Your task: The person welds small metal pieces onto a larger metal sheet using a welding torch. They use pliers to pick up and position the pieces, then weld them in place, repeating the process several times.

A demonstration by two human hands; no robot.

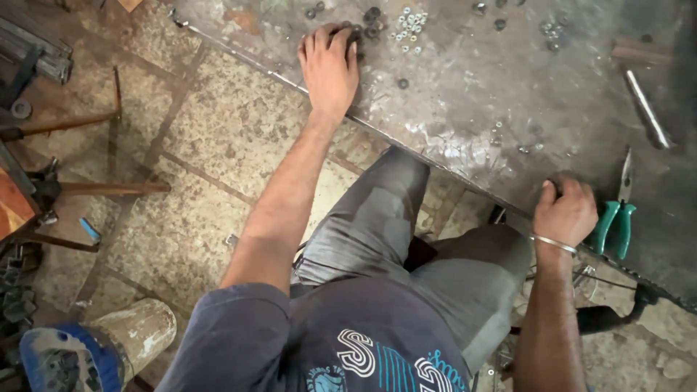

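Note:
My left hand lies palm down on the grey metal worktable, fingers curled over dark nuts and washers near the table's edge. Whether it holds any of them is hidden. A pile of small shiny nuts lies just to its right. My right hand rests as a fist on the table's near edge, a metal bangle on its wrist. Nothing shows in its fingers. Green-handled pliers lie on the table beside my right hand.
A metal rod and more loose nuts lie at the table's far right. On the tiled floor to the left are hammers with wooden handles, scrap metal, and a white cylinder. A black cable runs under the table.

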